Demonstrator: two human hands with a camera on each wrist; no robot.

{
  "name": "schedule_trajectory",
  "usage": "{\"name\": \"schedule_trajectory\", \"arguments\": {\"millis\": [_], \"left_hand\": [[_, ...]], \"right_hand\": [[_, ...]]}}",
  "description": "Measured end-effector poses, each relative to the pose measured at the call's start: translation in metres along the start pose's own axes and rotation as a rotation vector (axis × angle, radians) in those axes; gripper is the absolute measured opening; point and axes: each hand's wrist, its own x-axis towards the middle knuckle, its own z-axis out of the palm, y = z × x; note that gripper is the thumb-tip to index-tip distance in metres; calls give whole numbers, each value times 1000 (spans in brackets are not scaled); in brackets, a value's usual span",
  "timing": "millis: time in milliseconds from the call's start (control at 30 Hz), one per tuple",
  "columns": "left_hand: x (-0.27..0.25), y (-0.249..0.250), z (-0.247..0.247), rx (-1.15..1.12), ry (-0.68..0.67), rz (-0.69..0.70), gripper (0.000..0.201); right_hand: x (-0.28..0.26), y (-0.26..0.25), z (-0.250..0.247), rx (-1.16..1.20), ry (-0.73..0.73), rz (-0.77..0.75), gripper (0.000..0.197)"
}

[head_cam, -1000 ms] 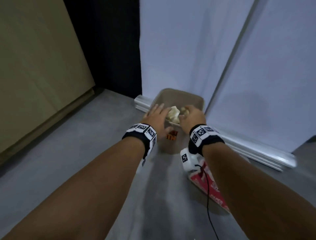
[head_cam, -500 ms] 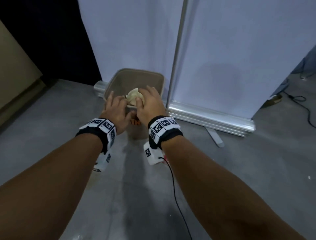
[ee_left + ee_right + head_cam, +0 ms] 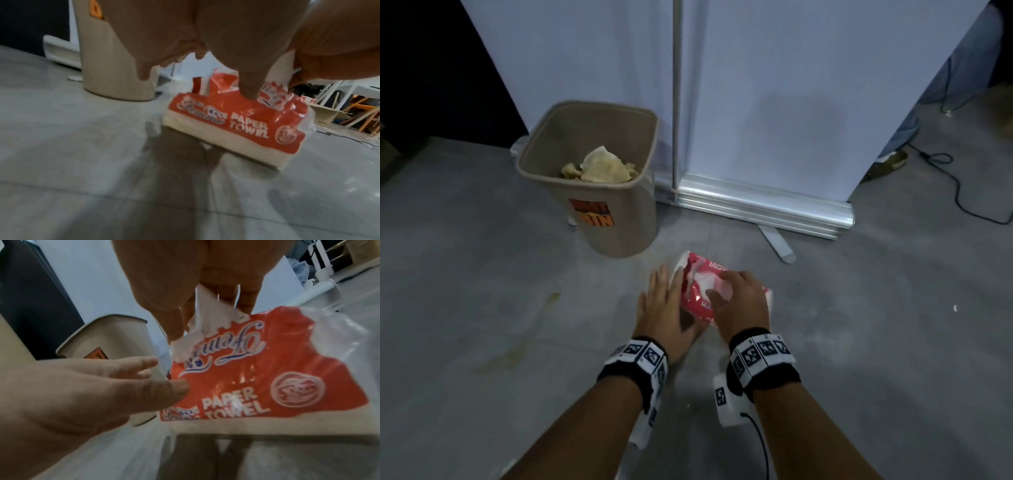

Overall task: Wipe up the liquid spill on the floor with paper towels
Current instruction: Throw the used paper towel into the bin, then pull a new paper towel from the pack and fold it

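From the head view we saw our two hands over the red and white plastic pack of paper towels (image 3: 703, 291) on the grey concrete floor (image 3: 482, 291), just in front of the tan plastic bin (image 3: 616, 219). Only this view showed the crumpled stained towels (image 3: 602, 168) lying inside the bin and the yellowish wet marks (image 3: 510, 356) on the floor to our left. The left wrist view showed the words on the pack's side and that the pack lay flat on the floor. The right wrist view showed what the others hid: our right hand (image 3: 205, 280) pinched a white paper towel (image 3: 197, 324) sticking out of the torn top. Our left hand (image 3: 664, 308) was flat with straight fingers spread, its thumb touching the pack's side, holding nothing.
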Motion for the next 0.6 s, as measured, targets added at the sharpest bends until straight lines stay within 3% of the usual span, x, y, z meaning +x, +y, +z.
{"name": "schedule_trajectory", "arguments": {"millis": [200,400,600], "left_hand": [[21,12,45,-15,-97,-66,121],[23,14,55,4,-55,-117,132],[18,12,58,-26,-44,-124,133]], "right_hand": [[-4,25,0,-24,-18,-21,15],[-7,27,-9,-65,-15,-69,23],[-4,-1,-48,86,-41,-156,19]]}}
